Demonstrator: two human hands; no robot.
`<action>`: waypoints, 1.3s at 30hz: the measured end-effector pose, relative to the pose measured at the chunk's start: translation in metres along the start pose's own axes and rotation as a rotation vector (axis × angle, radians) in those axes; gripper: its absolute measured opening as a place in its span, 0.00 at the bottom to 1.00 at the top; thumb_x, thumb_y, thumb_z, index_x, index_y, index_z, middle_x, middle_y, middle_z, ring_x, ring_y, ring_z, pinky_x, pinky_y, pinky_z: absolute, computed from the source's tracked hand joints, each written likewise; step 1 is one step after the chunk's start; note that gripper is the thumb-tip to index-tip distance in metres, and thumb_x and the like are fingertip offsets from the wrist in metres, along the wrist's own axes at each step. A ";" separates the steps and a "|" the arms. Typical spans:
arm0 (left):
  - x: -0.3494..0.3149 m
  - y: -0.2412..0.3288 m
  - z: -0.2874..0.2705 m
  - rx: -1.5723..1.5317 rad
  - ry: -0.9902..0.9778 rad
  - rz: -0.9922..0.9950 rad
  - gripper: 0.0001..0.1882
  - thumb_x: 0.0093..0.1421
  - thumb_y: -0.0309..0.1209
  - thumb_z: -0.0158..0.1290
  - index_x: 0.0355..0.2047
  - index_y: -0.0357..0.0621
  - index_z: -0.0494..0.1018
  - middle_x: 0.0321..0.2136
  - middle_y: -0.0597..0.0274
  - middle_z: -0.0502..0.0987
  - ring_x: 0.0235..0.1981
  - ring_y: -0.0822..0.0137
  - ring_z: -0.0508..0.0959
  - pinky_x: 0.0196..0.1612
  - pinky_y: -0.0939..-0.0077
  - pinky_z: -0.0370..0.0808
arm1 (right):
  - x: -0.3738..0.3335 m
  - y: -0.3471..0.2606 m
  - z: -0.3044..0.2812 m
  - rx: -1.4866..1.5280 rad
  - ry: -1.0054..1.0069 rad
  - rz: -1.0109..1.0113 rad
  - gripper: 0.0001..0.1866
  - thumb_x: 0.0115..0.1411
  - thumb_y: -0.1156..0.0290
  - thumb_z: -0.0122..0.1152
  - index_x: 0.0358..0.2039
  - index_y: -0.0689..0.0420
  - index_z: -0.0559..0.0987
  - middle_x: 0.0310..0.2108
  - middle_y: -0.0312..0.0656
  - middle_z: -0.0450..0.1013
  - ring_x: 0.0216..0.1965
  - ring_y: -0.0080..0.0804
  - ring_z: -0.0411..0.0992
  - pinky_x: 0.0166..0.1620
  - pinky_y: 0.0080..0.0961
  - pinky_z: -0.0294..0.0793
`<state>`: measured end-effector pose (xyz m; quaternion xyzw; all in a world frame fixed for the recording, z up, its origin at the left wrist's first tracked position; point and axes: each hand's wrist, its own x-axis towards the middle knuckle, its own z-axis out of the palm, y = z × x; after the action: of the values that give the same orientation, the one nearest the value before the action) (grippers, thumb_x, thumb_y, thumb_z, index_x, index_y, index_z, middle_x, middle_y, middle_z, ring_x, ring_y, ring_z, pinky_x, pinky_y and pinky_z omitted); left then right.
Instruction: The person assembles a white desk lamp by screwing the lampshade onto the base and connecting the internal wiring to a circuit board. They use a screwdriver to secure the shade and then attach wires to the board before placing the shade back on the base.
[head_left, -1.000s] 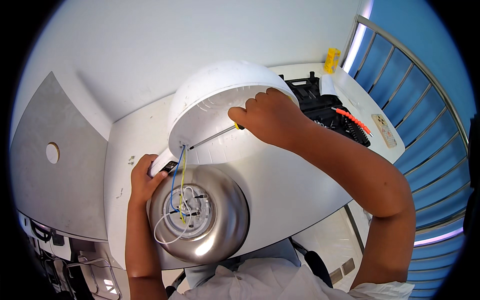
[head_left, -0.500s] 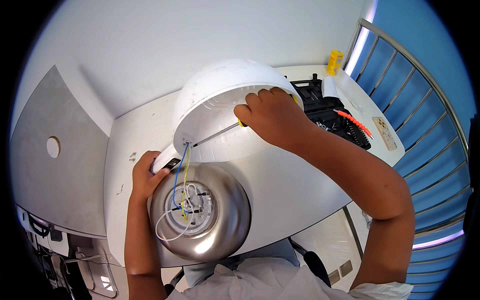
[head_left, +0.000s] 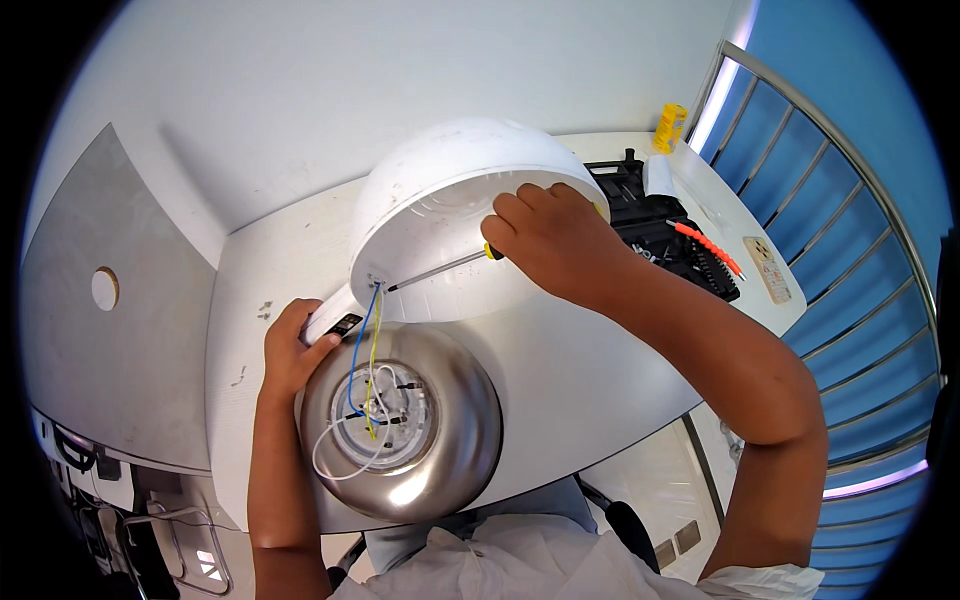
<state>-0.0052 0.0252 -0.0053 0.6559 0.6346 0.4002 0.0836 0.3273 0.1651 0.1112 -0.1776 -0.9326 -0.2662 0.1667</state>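
My left hand (head_left: 297, 348) is closed round the narrow white neck (head_left: 330, 312) of a large white dome-shaped shell (head_left: 460, 165), which lies tilted with its hollow side toward me. My right hand (head_left: 550, 235) grips the yellow-and-black handle of a screwdriver (head_left: 440, 268). Its long shaft reaches into the shell, the dark tip close to where blue and yellow-green wires (head_left: 376, 305) enter near the neck. Those wires run down to a round brushed-metal housing (head_left: 465, 430) with a clear inner disc and a looped white cable. Whether the tip touches a screw is too small to tell.
Behind my right hand lies an open black tool case (head_left: 690, 255) with bits and an orange flexible shaft (head_left: 708, 247). A yellow box (head_left: 670, 128) and a remote control (head_left: 768, 268) are at the right. Small screws (head_left: 265, 310) lie left; a metal railing (head_left: 850, 140) borders the table (head_left: 590, 400).
My right hand and the screwdriver have shifted slightly right and down. The left hand keeps its hold on the neck, and the metal housing stays in place.
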 end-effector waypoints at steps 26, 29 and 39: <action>0.002 0.001 0.003 -0.052 0.007 -0.035 0.22 0.44 0.36 0.63 0.38 0.38 0.73 0.31 0.56 0.75 0.32 0.60 0.75 0.38 0.72 0.71 | 0.006 0.003 -0.002 0.105 -0.281 0.168 0.10 0.50 0.74 0.59 0.32 0.55 0.69 0.27 0.38 0.69 0.35 0.34 0.71 0.36 0.32 0.67; 0.002 0.002 0.003 -0.054 0.005 -0.043 0.22 0.45 0.37 0.63 0.38 0.39 0.73 0.31 0.56 0.75 0.32 0.60 0.75 0.38 0.72 0.71 | -0.004 0.006 0.007 0.020 -0.135 0.077 0.04 0.50 0.73 0.58 0.27 0.54 0.71 0.24 0.37 0.70 0.29 0.31 0.71 0.29 0.31 0.66; 0.001 0.005 0.001 -0.018 -0.003 -0.041 0.23 0.45 0.40 0.62 0.39 0.39 0.73 0.31 0.55 0.75 0.32 0.58 0.76 0.38 0.71 0.72 | -0.013 -0.005 -0.007 0.062 -0.187 0.084 0.04 0.50 0.74 0.58 0.27 0.53 0.72 0.25 0.35 0.69 0.30 0.29 0.69 0.29 0.28 0.64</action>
<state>-0.0009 0.0255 -0.0019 0.6427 0.6439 0.4032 0.0987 0.3385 0.1540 0.1094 -0.2351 -0.9437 -0.2123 0.0951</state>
